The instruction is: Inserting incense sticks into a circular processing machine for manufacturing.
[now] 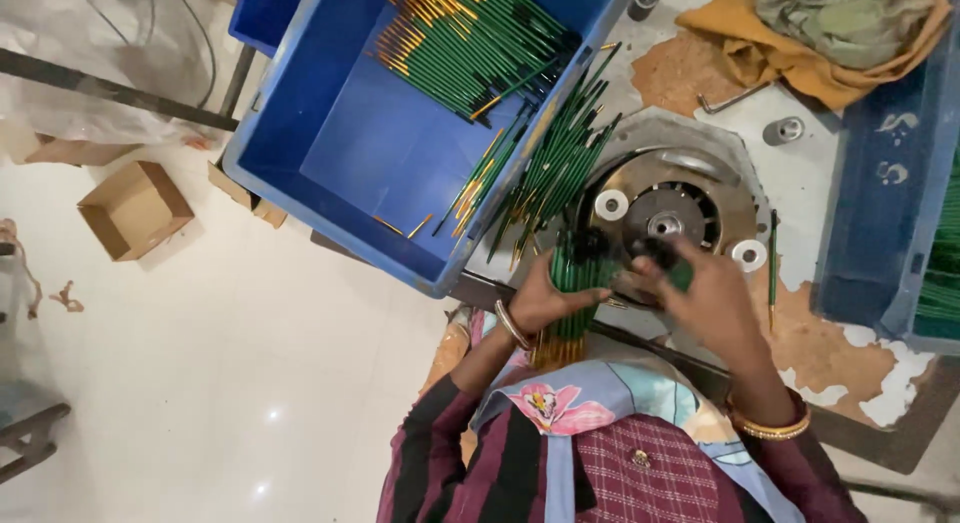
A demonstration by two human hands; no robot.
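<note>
My left hand (545, 301) grips a bundle of green pencils (575, 283) held upright, their gold ends pointing down toward my lap. My right hand (705, 293) rests against the top of the same bundle, its fingers blurred over the pencils' dark tips. Just beyond the hands sits a round metal machine disc (665, 218) set in the worn table. More green pencils (560, 163) lean over the rim of a large blue crate (340, 153), and a further pile lies in its far corner (470, 38).
A second blue crate (885, 213) with green pencils stands at the right. Crumpled orange and grey cloth (820, 33) lies at the back right beside a hex key (735, 98) and metal cylinders. An open cardboard box (135, 208) sits on the white floor at left.
</note>
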